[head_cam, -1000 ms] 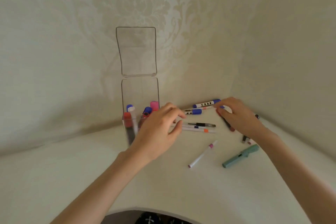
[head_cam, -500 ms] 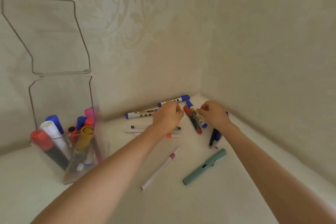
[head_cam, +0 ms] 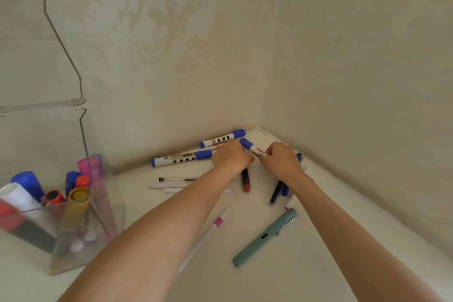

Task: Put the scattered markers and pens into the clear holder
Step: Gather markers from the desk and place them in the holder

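Observation:
The clear holder [head_cam: 111, 218] stands at the left with its lid up and several markers upright inside. My left hand [head_cam: 231, 157] is closed over the top end of a red marker [head_cam: 245, 181] that lies on the white surface. Close beside it, my right hand [head_cam: 282, 160] pinches a white marker with a blue cap [head_cam: 248, 145], which points toward the corner. Two blue-capped markers [head_cam: 181, 158] [head_cam: 221, 138] lie along the wall. A thin black pen [head_cam: 176, 179], white pens [head_cam: 166, 187], a pink-banded pen [head_cam: 215, 225], a teal pen [head_cam: 266, 235] and dark blue pens [head_cam: 275, 192] lie scattered.
The surface ends in a wall corner [head_cam: 261, 127] just behind my hands. Patterned walls rise at the back and on the right. The holder's raised lid [head_cam: 36, 44] stands tall at the far left.
My view has swung right and closer, so the holder sits at the left edge. Both hands reached into the corner. The red marker turned under my left hand, and the blue-capped one shifted in my right.

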Demonstrator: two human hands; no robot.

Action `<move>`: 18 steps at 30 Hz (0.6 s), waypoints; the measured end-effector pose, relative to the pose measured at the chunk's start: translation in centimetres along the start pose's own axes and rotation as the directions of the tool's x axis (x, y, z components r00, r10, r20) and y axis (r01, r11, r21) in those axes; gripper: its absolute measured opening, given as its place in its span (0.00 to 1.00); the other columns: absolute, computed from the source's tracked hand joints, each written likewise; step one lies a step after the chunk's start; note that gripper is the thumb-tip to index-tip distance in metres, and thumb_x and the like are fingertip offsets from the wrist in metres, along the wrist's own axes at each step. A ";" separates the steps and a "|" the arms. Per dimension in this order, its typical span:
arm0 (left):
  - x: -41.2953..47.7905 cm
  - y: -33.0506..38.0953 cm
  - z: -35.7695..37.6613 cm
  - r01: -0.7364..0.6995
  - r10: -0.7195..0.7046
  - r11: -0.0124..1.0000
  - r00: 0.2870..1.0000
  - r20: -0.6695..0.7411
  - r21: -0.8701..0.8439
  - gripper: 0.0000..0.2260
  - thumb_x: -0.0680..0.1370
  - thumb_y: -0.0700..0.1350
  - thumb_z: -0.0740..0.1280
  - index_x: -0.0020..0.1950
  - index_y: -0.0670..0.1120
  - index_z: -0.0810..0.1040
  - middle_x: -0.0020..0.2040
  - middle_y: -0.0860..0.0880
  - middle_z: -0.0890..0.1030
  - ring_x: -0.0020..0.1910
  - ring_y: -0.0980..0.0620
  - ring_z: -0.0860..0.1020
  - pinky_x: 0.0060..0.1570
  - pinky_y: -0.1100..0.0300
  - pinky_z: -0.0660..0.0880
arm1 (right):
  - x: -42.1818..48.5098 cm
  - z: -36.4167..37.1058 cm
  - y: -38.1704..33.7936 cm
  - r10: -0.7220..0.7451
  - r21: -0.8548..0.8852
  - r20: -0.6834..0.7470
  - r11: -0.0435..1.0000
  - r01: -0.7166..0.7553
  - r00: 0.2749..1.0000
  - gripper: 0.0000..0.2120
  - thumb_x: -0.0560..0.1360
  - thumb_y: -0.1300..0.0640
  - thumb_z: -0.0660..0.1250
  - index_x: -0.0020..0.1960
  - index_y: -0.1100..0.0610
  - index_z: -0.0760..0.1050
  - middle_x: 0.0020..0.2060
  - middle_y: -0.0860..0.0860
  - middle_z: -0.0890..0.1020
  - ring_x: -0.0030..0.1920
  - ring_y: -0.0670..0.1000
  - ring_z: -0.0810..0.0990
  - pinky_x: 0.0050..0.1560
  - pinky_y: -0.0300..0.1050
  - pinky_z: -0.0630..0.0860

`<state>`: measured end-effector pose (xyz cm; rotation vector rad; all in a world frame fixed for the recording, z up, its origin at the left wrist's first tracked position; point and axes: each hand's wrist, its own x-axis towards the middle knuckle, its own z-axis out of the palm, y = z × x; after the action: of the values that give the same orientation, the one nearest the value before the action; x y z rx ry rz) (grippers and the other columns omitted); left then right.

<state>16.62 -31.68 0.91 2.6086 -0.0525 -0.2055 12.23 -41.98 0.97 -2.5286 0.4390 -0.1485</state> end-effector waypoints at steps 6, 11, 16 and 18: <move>-1.6 -1.2 -3.0 -0.089 0.091 0.893 0.996 -0.016 -0.441 0.11 0.73 0.41 0.66 0.34 0.44 0.66 0.30 0.50 0.67 0.30 0.54 0.68 0.29 0.61 0.63 | -2.6 -1.2 -1.0 -0.034 0.375 -0.057 0.926 0.053 0.998 0.12 0.77 0.60 0.60 0.60 0.61 0.69 0.43 0.52 0.76 0.39 0.52 0.76 0.33 0.42 0.72; -7.1 -3.1 -7.9 -0.282 0.218 0.662 0.959 -0.181 -0.694 0.10 0.73 0.43 0.70 0.49 0.45 0.71 0.48 0.48 0.79 0.48 0.51 0.77 0.49 0.54 0.75 | -7.1 -2.9 -4.7 -0.235 0.614 0.079 0.777 0.139 0.969 0.44 0.73 0.70 0.64 0.73 0.40 0.44 0.44 0.51 0.73 0.45 0.57 0.82 0.38 0.47 0.82; -13.5 -6.8 -13.3 -0.462 0.327 0.615 0.887 -0.327 -0.639 0.07 0.74 0.40 0.68 0.50 0.47 0.74 0.48 0.52 0.78 0.48 0.49 0.81 0.49 0.55 0.80 | -11.8 -4.0 -9.2 -0.429 0.724 0.084 0.646 0.241 0.899 0.46 0.71 0.71 0.64 0.69 0.31 0.47 0.50 0.63 0.75 0.48 0.61 0.82 0.39 0.46 0.82; -16.0 -8.4 -16.0 -0.517 0.345 0.593 0.856 -0.386 -0.617 0.08 0.75 0.39 0.67 0.49 0.50 0.73 0.49 0.50 0.78 0.46 0.49 0.83 0.45 0.60 0.81 | -13.4 -4.3 -11.1 -0.479 0.727 0.054 0.620 0.294 0.876 0.42 0.70 0.70 0.65 0.68 0.33 0.53 0.47 0.65 0.74 0.47 0.63 0.81 0.41 0.48 0.82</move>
<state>3.31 -15.24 12.51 1.7455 -0.4455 0.2254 1.86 -30.83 10.51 -1.7905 -0.2621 -0.1311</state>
